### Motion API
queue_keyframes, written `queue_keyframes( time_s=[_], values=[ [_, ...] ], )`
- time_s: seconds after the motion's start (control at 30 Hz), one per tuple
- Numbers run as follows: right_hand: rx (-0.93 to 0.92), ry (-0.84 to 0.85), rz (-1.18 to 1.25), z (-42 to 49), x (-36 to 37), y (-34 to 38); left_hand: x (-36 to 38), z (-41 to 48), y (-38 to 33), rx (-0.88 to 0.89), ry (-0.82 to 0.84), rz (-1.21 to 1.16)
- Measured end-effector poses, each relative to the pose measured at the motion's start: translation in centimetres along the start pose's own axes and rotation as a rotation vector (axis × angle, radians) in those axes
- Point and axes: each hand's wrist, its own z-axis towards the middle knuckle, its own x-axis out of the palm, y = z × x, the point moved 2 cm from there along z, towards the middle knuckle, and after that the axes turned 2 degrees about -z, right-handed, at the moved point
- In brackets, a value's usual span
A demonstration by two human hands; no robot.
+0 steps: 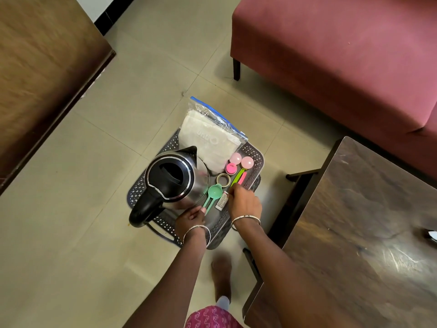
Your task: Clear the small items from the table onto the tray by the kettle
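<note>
- Maroon sofa point(331, 55) top right; tiled floor point(82, 233) below it.
- Dark wooden table point(366, 233) at right, a small item point(431, 234) at its far edge, cut off by the frame.
- Dark perforated tray point(256, 159) sits on the floor between the table and the sofa.
- Steel kettle point(175, 178) with a black lid and handle stands on the tray's left half.
- Zip bag point(210, 136) with white contents lies at the tray's far end, overhanging the rim.
- Left hand point(190, 218), bangle on wrist, at the tray's near edge, fingers curled, pinching the handle end of the green scoop point(214, 192).
- Right hand point(244, 203), fingertips bunched at the near end of the lime stick point(237, 177); can't tell whether it is gripping or just touching.
- Green scoop lies on the tray just beside the kettle.
- Tape roll point(223, 179) lies flat, between the scoop bowl and the lime stick.
- Pink stick point(242, 178) alongside the lime one.
- Three pink round pieces point(247, 162) clustered by the bag.
- Small white tube point(222, 201) between the two hands.
</note>
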Motion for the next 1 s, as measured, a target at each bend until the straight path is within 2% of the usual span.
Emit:
queue_keyframes(
  time_s=[0.33, 0.6, 0.77, 0.9, 1.0],
  values=[
    [-0.067, 0.013, -0.013, -0.9, -0.5, 0.1, -0.5, 0.2, 0.3, -0.036, 0.029, -0.052],
    [-0.106, -0.138, 0.133, -5.1, -3.6, -1.7, -2.3, -2.9, -0.5, 0.041, -0.128, 0.121],
    [-0.042, -0.193, 0.200, -9.3, -5.8, -4.6, -2.2, -7.7, -2.0, 0.219, -0.134, 0.280],
    [0.022, -0.198, 0.240, -12.9, -8.0, -7.7, -1.4, -13.4, -2.6, 0.398, -0.024, 0.423],
    [0.055, -0.265, 0.264, -15.6, -9.9, -10.5, -0.6, -17.6, -2.1, 0.495, 0.083, 0.508]
  ],
)
